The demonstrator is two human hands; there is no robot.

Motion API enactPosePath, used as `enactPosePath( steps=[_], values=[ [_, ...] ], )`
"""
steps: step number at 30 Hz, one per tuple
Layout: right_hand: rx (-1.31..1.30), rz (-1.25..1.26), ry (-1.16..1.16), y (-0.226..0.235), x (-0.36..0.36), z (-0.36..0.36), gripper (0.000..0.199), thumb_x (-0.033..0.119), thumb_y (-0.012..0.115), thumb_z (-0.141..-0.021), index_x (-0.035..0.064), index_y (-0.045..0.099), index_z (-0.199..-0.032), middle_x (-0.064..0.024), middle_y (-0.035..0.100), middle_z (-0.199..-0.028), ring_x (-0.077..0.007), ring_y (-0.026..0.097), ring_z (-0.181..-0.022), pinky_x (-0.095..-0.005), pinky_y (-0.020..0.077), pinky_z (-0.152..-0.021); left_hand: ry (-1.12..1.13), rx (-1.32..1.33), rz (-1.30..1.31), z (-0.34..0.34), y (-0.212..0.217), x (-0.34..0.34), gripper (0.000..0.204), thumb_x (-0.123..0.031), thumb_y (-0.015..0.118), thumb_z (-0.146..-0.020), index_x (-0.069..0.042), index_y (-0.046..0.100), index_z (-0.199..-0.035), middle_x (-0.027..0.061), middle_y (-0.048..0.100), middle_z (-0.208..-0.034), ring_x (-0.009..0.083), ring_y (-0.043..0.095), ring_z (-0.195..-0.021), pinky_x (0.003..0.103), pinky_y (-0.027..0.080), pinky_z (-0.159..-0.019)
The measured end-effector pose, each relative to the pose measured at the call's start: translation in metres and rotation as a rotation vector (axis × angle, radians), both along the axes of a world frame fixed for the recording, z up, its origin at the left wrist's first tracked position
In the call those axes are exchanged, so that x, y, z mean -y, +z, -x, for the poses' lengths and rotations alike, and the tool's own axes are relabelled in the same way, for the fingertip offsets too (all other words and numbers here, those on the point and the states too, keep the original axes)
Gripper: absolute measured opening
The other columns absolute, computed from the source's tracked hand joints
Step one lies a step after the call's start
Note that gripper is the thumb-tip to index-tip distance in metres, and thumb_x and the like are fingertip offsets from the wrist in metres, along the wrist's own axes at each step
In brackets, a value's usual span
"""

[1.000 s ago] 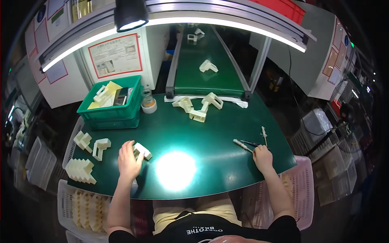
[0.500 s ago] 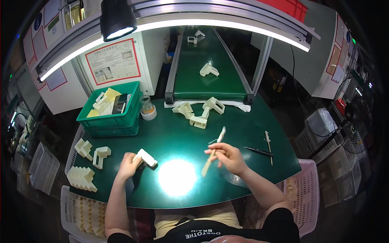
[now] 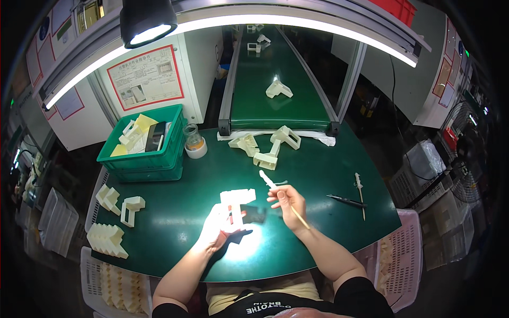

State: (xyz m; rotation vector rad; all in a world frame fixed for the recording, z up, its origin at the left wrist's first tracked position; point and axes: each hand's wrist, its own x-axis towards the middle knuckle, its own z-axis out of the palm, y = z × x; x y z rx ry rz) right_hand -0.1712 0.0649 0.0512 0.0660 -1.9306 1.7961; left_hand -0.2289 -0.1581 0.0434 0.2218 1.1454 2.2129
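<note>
My left hand (image 3: 216, 228) holds a white L-shaped plastic part (image 3: 237, 198) under the bright lamp spot, its fingers showing through the part's opening. In my right hand (image 3: 289, 205) is a thin wooden stick (image 3: 300, 217) with a white wrapped tip (image 3: 265, 178), pinched between thumb and fingers and slanting up to the left. The tip is apart from the plastic part. Several similar cream parts (image 3: 266, 159) lie in front of the conveyor. More stand at the table's left: two loose ones (image 3: 131, 209) and a nested row (image 3: 107, 241).
A green crate (image 3: 143, 159) with papers and a part stands back left, beside a glass jar (image 3: 194, 142). A green conveyor (image 3: 278, 114) carries parts. Black tweezers (image 3: 345, 200) and another wrapped stick (image 3: 360, 193) lie right. Baskets (image 3: 411, 249) flank the table; a lamp (image 3: 147, 24) hangs above.
My left hand has moved right with the part into the lamp light and turned it. My right hand has tilted the stick so its wrapped tip points up-left toward the part.
</note>
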Motion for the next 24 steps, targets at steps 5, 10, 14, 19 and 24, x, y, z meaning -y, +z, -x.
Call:
enactPosePath(
  steps=[5, 10, 14, 19, 24],
  values=[
    [-0.056, 0.144, -0.054, -0.003, -0.007, 0.007, 0.025, 0.018, 0.043, -0.102, -0.0018, 0.058, -0.103, -0.0090, 0.062, -0.091, -0.0133, 0.062, -0.078, -0.0255, 0.0520, -0.072, -0.087, 0.056, -0.139, 0.011, -0.036, 0.017, 0.045, -0.021, 0.062, -0.091, -0.007, 0.042, -0.128, 0.0121, 0.048, -0.122, 0.0206, 0.058, -0.097, 0.047, 0.057, -0.081],
    [-0.285, -0.162, -0.013, -0.006, 0.012, 0.004, 0.012, 0.007, 0.054, -0.093, -0.0018, 0.062, -0.095, -0.0122, 0.064, -0.092, -0.0187, 0.062, -0.083, -0.0294, 0.0507, -0.075, 0.029, -0.247, 0.182, -0.007, -0.018, -0.003, 0.059, -0.019, 0.074, -0.081, -0.004, 0.043, -0.129, 0.0045, 0.054, -0.101, 0.0146, 0.058, -0.083, 0.031, 0.053, -0.069],
    [-0.321, -0.347, 0.125, 0.005, 0.049, -0.016, 0.010, 0.003, 0.059, -0.087, -0.0001, 0.066, -0.093, -0.0129, 0.065, -0.087, -0.0224, 0.064, -0.077, -0.0303, 0.0512, -0.068, 0.086, -0.543, 0.148, -0.009, -0.013, -0.015, 0.058, -0.021, 0.076, -0.080, -0.002, 0.046, -0.126, 0.0063, 0.058, -0.103, 0.0101, 0.058, -0.075, 0.024, 0.048, -0.063],
    [-0.035, -0.229, 0.055, -0.001, 0.027, -0.005, 0.010, -0.001, 0.057, -0.090, -0.0002, 0.066, -0.089, -0.0118, 0.066, -0.087, -0.0193, 0.066, -0.080, -0.0279, 0.0515, -0.071, 0.196, -0.615, 0.124, -0.010, -0.033, -0.014, 0.064, -0.020, 0.077, -0.080, -0.001, 0.042, -0.130, 0.0061, 0.058, -0.104, 0.0089, 0.057, -0.078, 0.023, 0.047, -0.066],
    [-0.447, -0.420, -0.016, -0.012, 0.044, -0.007, 0.013, 0.001, 0.059, -0.086, 0.0018, 0.067, -0.097, -0.0101, 0.066, -0.086, -0.0242, 0.064, -0.074, -0.0312, 0.0503, -0.064, 0.228, -0.641, 0.088, -0.010, -0.033, -0.026, 0.067, -0.018, 0.075, -0.080, -0.002, 0.039, -0.134, 0.0066, 0.057, -0.107, 0.0089, 0.054, -0.083, 0.021, 0.044, -0.068]
  ],
)
